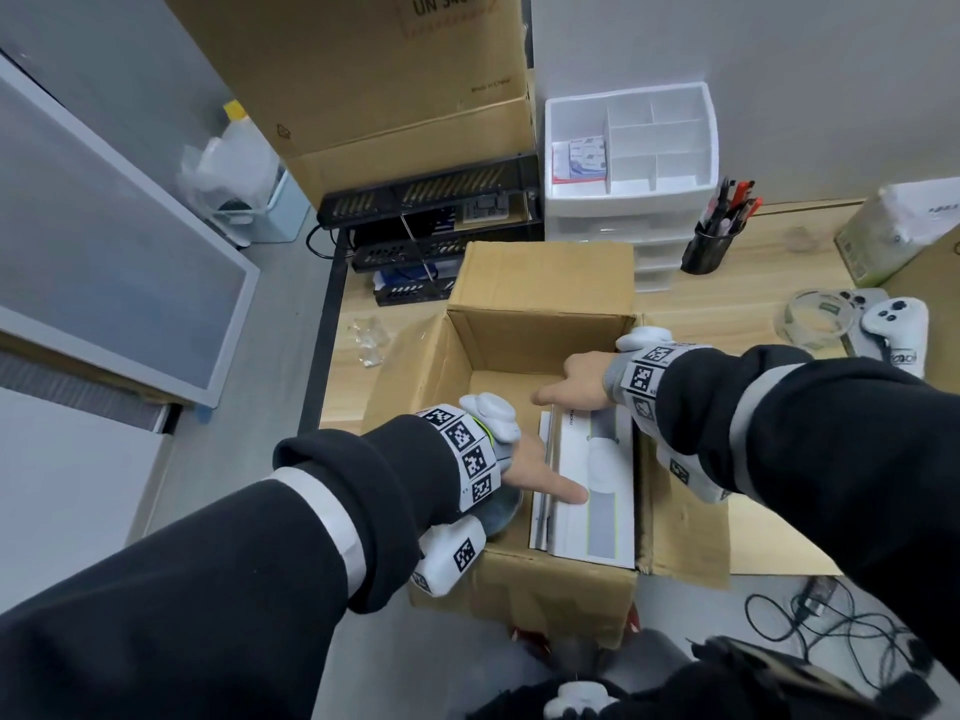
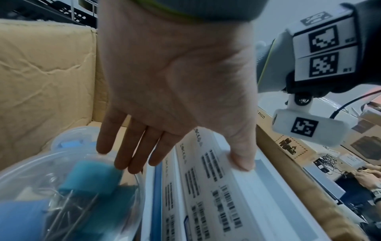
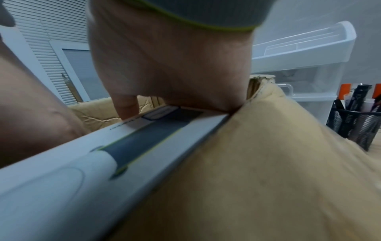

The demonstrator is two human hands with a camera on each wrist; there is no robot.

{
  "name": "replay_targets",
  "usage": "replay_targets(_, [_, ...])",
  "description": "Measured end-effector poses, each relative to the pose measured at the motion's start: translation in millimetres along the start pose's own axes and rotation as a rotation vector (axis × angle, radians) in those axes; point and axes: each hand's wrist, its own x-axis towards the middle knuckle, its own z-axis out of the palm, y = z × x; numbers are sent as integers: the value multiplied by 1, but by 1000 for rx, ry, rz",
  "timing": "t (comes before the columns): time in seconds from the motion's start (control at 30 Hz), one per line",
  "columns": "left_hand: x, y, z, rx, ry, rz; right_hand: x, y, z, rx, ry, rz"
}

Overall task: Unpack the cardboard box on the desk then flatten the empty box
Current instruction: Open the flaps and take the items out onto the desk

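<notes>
An open cardboard box (image 1: 540, 335) (image 2: 45, 65) (image 3: 268, 163) stands on the wooden desk, flaps spread. A long white product box (image 1: 597, 491) (image 2: 216, 187) (image 3: 62, 179) stands on edge against its right wall. My left hand (image 1: 524, 470) (image 2: 181, 114) is at the near part: the thumb presses on the top edge, and straight fingers point down beside the labelled side. My right hand (image 1: 582, 379) (image 3: 171, 73) grips the far end, thumb on top, fingers hidden behind it. A clear plastic container (image 2: 62, 179) with blue items lies in the box's left half.
Behind the box stand black letter trays (image 1: 431, 200), a large carton (image 1: 374, 70) and a white drawer organiser (image 1: 631, 148). A mesh pen cup (image 1: 709, 246), a glass bowl (image 1: 813, 317), a white controller (image 1: 893, 324) and a green packet (image 1: 883, 236) sit at right.
</notes>
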Motion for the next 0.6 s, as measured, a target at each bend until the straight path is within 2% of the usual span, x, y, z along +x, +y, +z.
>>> replay_targets(0.1, [2, 0, 1, -23, -6, -18, -2, 2, 0, 22, 19, 5])
replay_targets(0.3, [8, 3, 10, -112, 27, 8, -7, 5, -2, 54, -41, 11])
replay_targets(0.4, [12, 6, 16, -50, 28, 43, -11, 4, -6, 65, -78, 0])
replay_targets(0.5, [10, 9, 14, 22, 37, 21, -10, 0, -6, 71, -94, -27])
replay_targets(0.6, [9, 8, 15, -126, 68, 9, -10, -2, -5, 100, -90, -35])
